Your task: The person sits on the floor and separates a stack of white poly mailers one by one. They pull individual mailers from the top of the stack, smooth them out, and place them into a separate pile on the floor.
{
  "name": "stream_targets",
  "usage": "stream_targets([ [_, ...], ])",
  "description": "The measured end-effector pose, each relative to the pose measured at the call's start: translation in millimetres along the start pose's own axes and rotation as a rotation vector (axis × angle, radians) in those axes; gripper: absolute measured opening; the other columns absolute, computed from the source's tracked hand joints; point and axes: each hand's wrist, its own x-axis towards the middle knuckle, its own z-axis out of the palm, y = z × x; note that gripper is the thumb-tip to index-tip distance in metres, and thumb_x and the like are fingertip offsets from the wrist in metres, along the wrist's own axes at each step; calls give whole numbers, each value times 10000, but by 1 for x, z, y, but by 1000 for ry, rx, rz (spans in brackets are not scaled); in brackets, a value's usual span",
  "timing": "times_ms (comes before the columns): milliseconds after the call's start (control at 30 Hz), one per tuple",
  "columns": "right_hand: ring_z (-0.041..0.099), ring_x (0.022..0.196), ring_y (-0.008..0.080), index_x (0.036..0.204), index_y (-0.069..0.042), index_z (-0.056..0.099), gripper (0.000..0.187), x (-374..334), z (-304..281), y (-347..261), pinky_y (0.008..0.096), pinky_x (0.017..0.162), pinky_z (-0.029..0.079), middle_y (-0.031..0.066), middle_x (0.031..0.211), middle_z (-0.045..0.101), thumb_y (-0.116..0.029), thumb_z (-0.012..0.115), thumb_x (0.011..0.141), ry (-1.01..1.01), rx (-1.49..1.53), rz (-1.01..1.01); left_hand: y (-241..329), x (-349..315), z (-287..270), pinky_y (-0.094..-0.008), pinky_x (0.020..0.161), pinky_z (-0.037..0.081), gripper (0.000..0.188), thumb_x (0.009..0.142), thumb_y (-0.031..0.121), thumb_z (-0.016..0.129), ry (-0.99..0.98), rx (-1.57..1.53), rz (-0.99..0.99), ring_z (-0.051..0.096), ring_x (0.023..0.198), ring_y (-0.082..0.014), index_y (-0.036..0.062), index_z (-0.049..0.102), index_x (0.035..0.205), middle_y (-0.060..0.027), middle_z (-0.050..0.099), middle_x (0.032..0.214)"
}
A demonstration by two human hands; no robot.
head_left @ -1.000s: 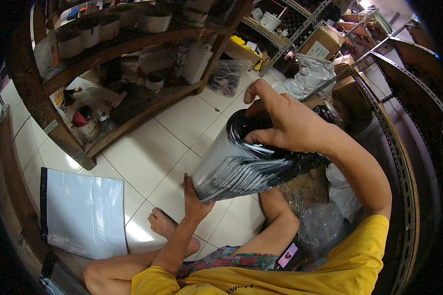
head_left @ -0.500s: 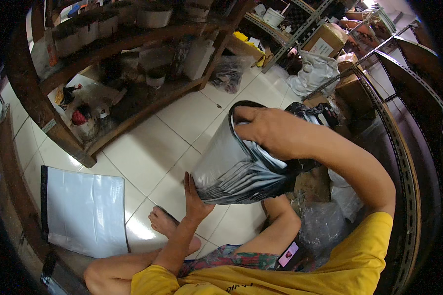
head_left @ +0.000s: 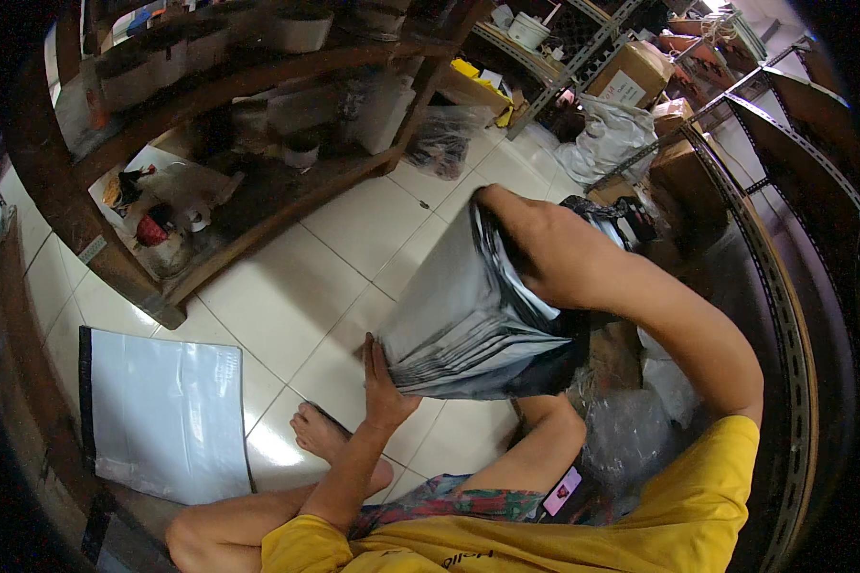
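Observation:
Between my two hands is a thick stack of grey-and-white plastic mailing bags [head_left: 440, 296], bent over on itself and held above the floor. Its many thin edges fan out along the lower right side. My right hand [head_left: 530, 239] grips the top edge, with its fingertips hidden behind the fold. Down at the lower left corner, my left hand [head_left: 384, 387] holds the stack from below, fingers stretched up against its outer face. On the floor to the left lies a flat pale mailing bag [head_left: 167, 415] with a dark strip along one edge.
A dark wooden shelf [head_left: 277, 215] with pots stands at the far left. Metal racks [head_left: 745, 191] curve along the right. Clear plastic wrapping [head_left: 631, 439] and a phone [head_left: 562, 492] lie by my right leg. A white sack [head_left: 607, 138] and cardboard boxes [head_left: 637, 74] sit farther back.
My right hand has shifted slightly up at the stack's top edge. The rounded fold there has become narrower and more pointed. My left hand has barely moved.

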Motion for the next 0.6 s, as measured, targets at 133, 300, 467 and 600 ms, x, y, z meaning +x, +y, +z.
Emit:
stream_targets([
  [133, 575, 1088, 453, 1128, 6, 529, 417, 7, -5, 12, 474, 877, 501, 236, 1114, 567, 38, 648, 729, -55, -61, -146, -5, -1, 4, -578, 1182, 256, 1235, 686, 415, 884, 49, 2, 67, 269, 1426, -555, -58, 120, 1534, -395, 222, 1540],
  [300, 602, 1041, 473, 1187, 18, 473, 476, 9, -5, 20, 500, 869, 511, 273, 1075, 618, 5, 664, 752, -26, -93, -170, -6, -2, 1, -575, 1187, 251, 1226, 682, 379, 887, 50, -45, 26, 260, 1433, -546, -65, 123, 1531, -391, 229, 1539],
  [467, 654, 947, 505, 1215, 14, 386, 521, -11, 4, 13, 551, 816, 538, 335, 934, 663, 6, 661, 772, -133, -86, 245, -1, -1, -3, -589, 1171, 279, 1197, 686, 320, 882, 2, -25, 39, 285, 1411, -558, -55, 122, 1531, -390, 255, 1521],
  [600, 643, 957, 518, 1198, 20, 370, 531, -5, 11, 16, 554, 816, 529, 340, 938, 658, -24, 680, 768, -84, -45, 205, 6, 0, -4, -608, 1124, 366, 1171, 686, 252, 875, 10, 37, 81, 341, 1369, -568, -30, 118, 1533, -389, 277, 1498],
])
